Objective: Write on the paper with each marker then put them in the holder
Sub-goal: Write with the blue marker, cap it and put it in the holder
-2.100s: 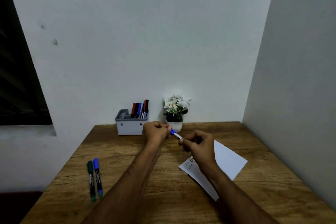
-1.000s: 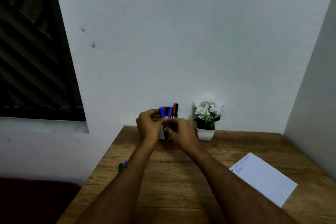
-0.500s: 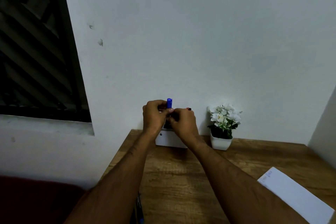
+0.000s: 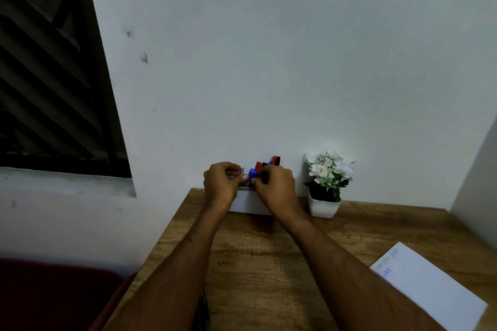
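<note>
Fingers of both hands pinch the blue marker (image 4: 252,173) over the holder: left hand (image 4: 221,186) curled at its 9 o'clock, right hand (image 4: 277,188) at its 3 o'clock. At 6 o'clock, bare wooden table (image 4: 258,263) runs between the forearms, and a marker tip (image 4: 203,312) peeks out by the left table edge. Paper (image 4: 427,287) with writing lies at 4 o'clock, well apart, near the right edge. White holder (image 4: 248,203) sits at the far edge by the wall, with red and black markers (image 4: 275,161) standing in it. Flowerpot (image 4: 324,205) stands just beside the holder, at its 3 o'clock.
</note>
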The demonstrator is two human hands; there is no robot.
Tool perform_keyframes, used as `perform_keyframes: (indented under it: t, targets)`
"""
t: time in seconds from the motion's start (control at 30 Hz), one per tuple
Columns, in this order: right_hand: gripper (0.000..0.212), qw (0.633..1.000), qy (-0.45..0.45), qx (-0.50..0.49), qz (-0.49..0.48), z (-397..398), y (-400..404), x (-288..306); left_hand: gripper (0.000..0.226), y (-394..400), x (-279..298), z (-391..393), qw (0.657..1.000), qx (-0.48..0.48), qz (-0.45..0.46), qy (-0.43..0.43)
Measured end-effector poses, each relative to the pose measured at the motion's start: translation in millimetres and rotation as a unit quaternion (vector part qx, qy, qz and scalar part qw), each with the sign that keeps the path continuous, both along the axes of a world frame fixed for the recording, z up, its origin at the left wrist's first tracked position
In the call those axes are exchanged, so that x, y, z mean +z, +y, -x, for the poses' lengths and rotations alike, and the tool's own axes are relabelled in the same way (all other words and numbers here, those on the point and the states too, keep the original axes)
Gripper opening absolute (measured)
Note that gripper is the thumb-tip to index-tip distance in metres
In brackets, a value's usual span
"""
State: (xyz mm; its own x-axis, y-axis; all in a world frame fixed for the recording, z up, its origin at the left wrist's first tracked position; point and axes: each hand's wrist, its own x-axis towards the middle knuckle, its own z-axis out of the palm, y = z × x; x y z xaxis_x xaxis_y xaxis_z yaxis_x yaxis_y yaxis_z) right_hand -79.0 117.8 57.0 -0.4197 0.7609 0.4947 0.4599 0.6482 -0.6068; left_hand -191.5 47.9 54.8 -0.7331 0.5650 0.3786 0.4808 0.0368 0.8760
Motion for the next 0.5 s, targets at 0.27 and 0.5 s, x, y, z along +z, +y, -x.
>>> perform_keyframes:
  t: [0.27, 0.5]
  targets:
    - [0.015, 0.997, -0.027, 0.043, 0.059, -29, -44, -18, 0.033, -49, -12, -11, 0.996, 0.047, 0.068, 0.031]
    - [0.016, 0.951, -0.153, 0.132, 0.233, -33, -104, -26, 0.035, -105, -25, -16, 0.973, 0.128, 0.19, 0.016]
